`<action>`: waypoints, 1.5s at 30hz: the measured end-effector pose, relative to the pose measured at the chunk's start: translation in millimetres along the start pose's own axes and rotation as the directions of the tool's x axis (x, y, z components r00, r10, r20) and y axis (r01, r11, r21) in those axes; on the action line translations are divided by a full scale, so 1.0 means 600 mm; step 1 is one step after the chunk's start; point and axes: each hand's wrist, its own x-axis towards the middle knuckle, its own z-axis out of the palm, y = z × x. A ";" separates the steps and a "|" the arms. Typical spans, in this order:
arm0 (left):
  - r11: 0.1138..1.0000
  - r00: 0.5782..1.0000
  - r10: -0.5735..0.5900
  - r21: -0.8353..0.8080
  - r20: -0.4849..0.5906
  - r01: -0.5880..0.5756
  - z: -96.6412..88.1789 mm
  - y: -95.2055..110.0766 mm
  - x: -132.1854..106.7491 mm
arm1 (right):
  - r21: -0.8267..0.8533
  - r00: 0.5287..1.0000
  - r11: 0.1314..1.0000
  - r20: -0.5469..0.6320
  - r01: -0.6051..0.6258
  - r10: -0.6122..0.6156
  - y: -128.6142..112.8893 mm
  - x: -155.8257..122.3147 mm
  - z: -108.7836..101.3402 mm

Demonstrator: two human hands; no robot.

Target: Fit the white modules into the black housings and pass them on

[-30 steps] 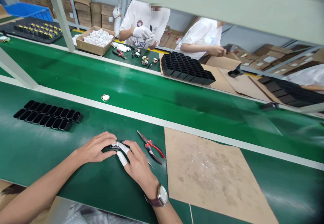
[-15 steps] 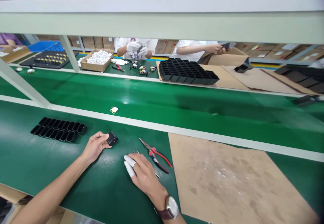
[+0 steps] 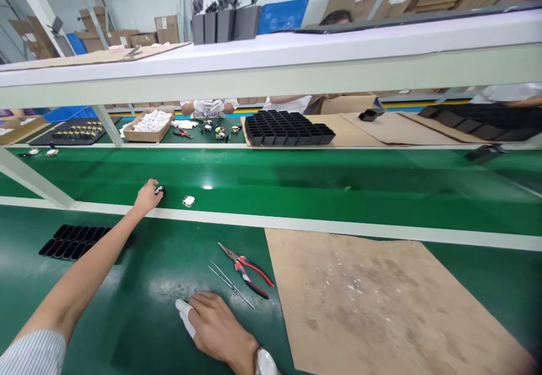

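Note:
My left hand [image 3: 147, 197] reaches over the green belt, its fingers closed on a small black plastic housing [image 3: 160, 190] with something pale in its near end. Just right of it on the belt lies a small white-topped electronic part [image 3: 188, 201]. My right hand [image 3: 214, 324] rests palm down on the green table, fingers loosely bent, white covers on its fingertips and nothing seen in it. Beyond that hand lie thin metal tweezers [image 3: 232, 287] and needle-nose pliers [image 3: 248, 270] with red and black handles.
Rows of black oval cups [image 3: 70, 242] stand at the left, partly behind my left forearm. A cardboard sheet [image 3: 359, 301] covers the table at right. Across the belt are a box of white pieces [image 3: 149, 125], black square tubes [image 3: 288, 128] and a co-worker's gloved hands [image 3: 209, 106].
My left hand has carried the black housing forward from the table to over the belt. My right hand has drawn back toward me and left, uncovering the tweezers. The view has tilted up.

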 end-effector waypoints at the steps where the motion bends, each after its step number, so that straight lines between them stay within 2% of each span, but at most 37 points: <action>1: 0.999 1.000 0.027 0.033 -0.009 -0.027 0.007 0.000 0.001 | -0.002 1.000 1.000 0.019 -0.006 0.006 0.000 -0.001 -0.002; 3: 0.991 0.993 0.113 0.076 -0.016 -0.111 0.025 0.006 -0.013 | -0.006 0.998 1.000 0.057 -0.010 0.010 0.000 0.000 -0.010; 5: 0.970 0.974 0.227 0.080 0.024 -0.228 0.052 0.019 -0.038 | -0.015 0.997 1.000 0.080 0.000 0.002 -0.002 0.003 -0.020; 9: 0.900 0.884 0.429 -0.008 0.183 -0.435 0.120 0.056 -0.082 | -0.034 0.999 0.999 0.036 0.035 -0.034 -0.006 0.015 -0.042; 11: 0.881 0.857 0.468 -0.043 0.215 -0.470 0.153 0.072 -0.086 | -0.073 1.000 0.997 -0.010 0.022 -0.023 -0.004 0.017 -0.055; 13: 0.881 0.856 0.471 -0.061 0.215 -0.470 0.176 0.083 -0.079 | -0.140 0.998 0.990 -0.049 -0.032 0.026 0.002 0.012 -0.073; 16: 0.888 0.866 0.460 -0.086 0.194 -0.452 0.182 0.096 -0.075 | -0.218 0.987 0.965 -0.104 -0.144 0.124 0.018 -0.014 -0.104; 18: 0.886 0.867 0.463 -0.114 0.183 -0.449 0.167 0.104 -0.092 | -0.249 0.973 0.944 -0.139 -0.216 0.186 0.030 -0.039 -0.121; 21: 0.871 0.851 0.488 -0.172 0.197 -0.460 0.125 0.113 -0.151 | -0.296 0.957 0.912 -0.138 -0.285 0.254 0.049 -0.070 -0.131; 24: 0.869 0.816 0.492 -0.228 0.303 -0.439 0.080 0.111 -0.229 | -0.338 0.958 0.897 -0.122 -0.286 0.259 0.069 -0.078 -0.125; 26: 0.889 0.808 0.457 -0.226 0.370 -0.399 0.061 0.102 -0.278 | -0.366 0.960 0.888 -0.119 -0.279 0.253 0.080 -0.073 -0.116; 30: 0.919 0.834 0.393 -0.183 0.386 -0.348 0.052 0.076 -0.359 | -0.390 0.941 0.856 -0.158 -0.339 0.300 0.091 -0.060 -0.102; 33: 0.919 0.840 0.394 -0.168 0.372 -0.356 0.044 0.062 -0.400 | -0.390 0.926 0.841 -0.198 -0.375 0.321 0.083 -0.054 -0.099; 36: 0.910 0.859 0.415 -0.123 0.299 -0.397 0.012 0.047 -0.411 | -0.352 0.929 0.864 -0.227 -0.359 0.294 0.071 -0.042 -0.100; 40: 0.900 0.900 0.430 0.040 0.071 -0.433 -0.066 0.005 -0.373 | -0.202 0.946 0.937 -0.214 -0.285 0.241 0.060 -0.010 -0.092; 43: 0.905 0.923 0.377 0.243 -0.075 -0.350 -0.124 -0.046 -0.336 | -0.152 0.955 0.950 -0.167 -0.271 0.246 0.049 0.019 -0.073; 45: 0.891 0.937 0.330 0.366 -0.114 -0.269 -0.148 -0.082 -0.320 | -0.157 0.954 0.944 -0.129 -0.289 0.270 0.041 0.035 -0.059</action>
